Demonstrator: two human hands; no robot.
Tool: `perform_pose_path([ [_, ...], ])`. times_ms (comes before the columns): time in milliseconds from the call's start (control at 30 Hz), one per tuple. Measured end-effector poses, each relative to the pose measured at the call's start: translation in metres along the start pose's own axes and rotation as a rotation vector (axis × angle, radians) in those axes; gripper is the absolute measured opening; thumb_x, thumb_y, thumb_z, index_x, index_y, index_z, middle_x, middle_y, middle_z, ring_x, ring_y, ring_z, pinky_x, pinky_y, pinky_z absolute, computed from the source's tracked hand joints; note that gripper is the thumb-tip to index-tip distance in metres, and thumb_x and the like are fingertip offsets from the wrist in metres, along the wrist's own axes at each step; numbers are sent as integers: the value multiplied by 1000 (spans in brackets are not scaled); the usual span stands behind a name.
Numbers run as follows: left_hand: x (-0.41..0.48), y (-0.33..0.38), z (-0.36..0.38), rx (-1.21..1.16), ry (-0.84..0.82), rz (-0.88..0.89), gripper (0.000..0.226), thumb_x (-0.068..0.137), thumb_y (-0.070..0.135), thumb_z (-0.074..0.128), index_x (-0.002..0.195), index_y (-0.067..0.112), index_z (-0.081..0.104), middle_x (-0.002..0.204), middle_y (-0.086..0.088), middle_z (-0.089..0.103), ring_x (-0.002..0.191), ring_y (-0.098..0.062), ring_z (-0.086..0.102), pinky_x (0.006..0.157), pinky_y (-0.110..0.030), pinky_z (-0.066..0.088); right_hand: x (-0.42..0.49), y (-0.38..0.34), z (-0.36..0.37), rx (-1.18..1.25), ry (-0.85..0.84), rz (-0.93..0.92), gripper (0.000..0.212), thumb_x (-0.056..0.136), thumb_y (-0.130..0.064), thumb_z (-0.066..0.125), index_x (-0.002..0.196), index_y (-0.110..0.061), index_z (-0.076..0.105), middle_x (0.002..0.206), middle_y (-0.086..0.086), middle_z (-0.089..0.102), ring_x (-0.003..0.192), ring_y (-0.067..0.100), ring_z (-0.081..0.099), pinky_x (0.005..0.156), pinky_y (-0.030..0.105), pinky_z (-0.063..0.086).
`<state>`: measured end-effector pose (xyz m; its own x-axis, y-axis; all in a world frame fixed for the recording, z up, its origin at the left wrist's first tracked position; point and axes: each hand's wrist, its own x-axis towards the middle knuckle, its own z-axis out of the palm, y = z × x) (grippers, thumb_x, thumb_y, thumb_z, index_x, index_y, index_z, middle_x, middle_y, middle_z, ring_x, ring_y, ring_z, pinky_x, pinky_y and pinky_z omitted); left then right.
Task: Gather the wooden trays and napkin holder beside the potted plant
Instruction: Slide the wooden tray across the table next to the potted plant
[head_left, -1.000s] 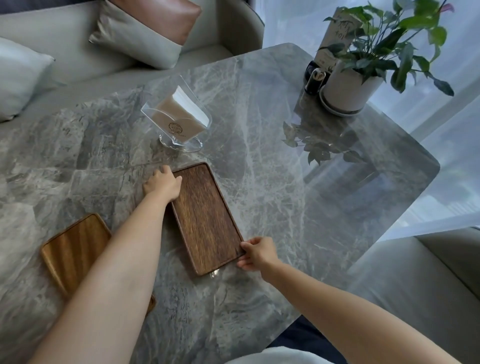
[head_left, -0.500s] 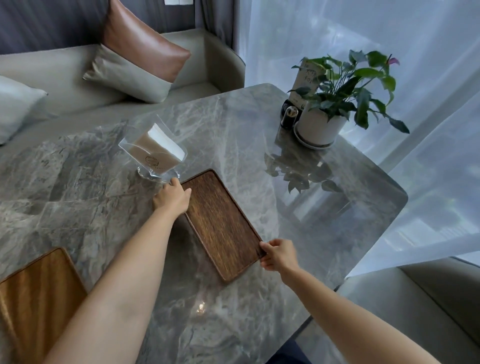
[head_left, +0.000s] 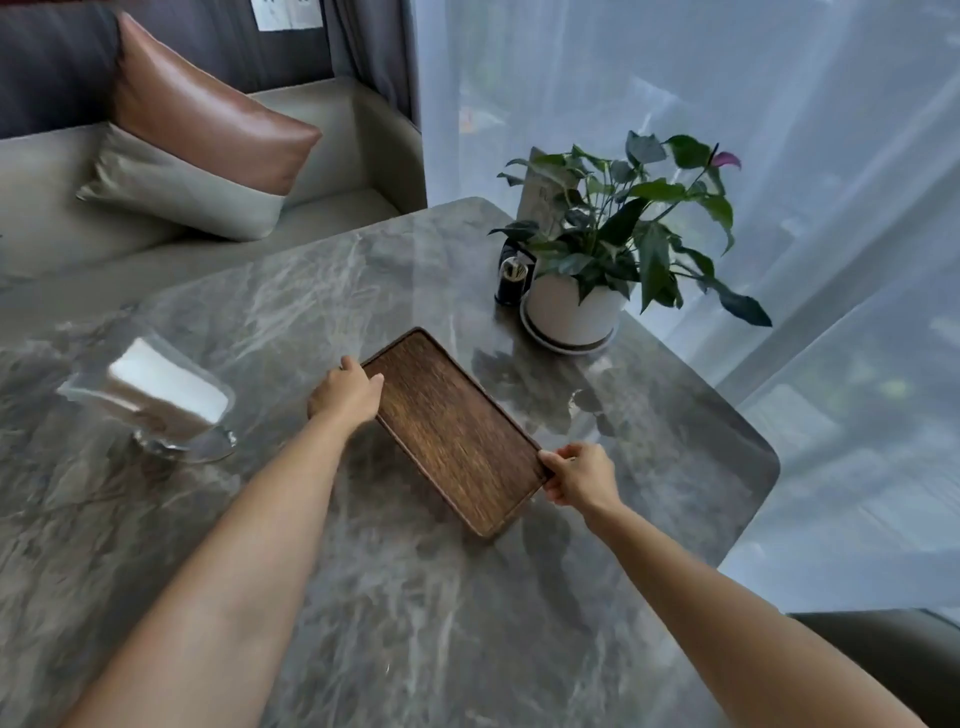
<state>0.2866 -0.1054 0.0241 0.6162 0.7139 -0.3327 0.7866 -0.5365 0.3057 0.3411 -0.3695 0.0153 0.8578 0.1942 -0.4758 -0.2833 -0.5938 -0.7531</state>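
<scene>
Dark wooden tray (head_left: 454, 428), gripped by left hand (head_left: 345, 395) and right hand (head_left: 579, 473), has slid nearer the potted plant (head_left: 576, 306) at the desk's far right corner.

A dark wooden tray (head_left: 453, 430), rectangular with rounded corners and a low rim, sits diagonally, empty, its far end near the potted plant (head_left: 608, 244) in a white pot. The clear napkin holder (head_left: 150, 400), blurred, stands well apart to the left, holding white napkins.
</scene>
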Motion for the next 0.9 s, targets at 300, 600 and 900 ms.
perform_pose_path([
  [300, 71, 86, 25, -39, -18, -25, 51, 97, 32, 39, 133, -4, 33, 140, -29, 40, 127, -44, 41, 103, -47, 36, 90, -8, -35, 43, -72, 68, 24, 89, -11, 56, 65, -8, 51, 47, 9, 55, 28, 8, 51, 34, 20, 46],
  [600, 116, 118, 44, -4, -38, -72, 53, 96, 31, 38, 137, -2, 29, 144, -28, 33, 131, -43, 35, 107, -47, 32, 133, -16, -43, 16, -162, 96, 21, 92, -4, 48, 71, -8, 49, 49, 10, 55, 32, 9, 53, 34, 18, 48],
  [900, 130, 124, 50, 15, -99, -90, 58, 94, 26, 39, 142, -3, 23, 147, -30, 28, 134, -43, 31, 110, -45, 30, 150, -16, -41, -5, -180, 111, 15, 91, 5, 40, 80, -1, 49, 57, 10, 54, 29, 7, 53, 34, 19, 48],
])
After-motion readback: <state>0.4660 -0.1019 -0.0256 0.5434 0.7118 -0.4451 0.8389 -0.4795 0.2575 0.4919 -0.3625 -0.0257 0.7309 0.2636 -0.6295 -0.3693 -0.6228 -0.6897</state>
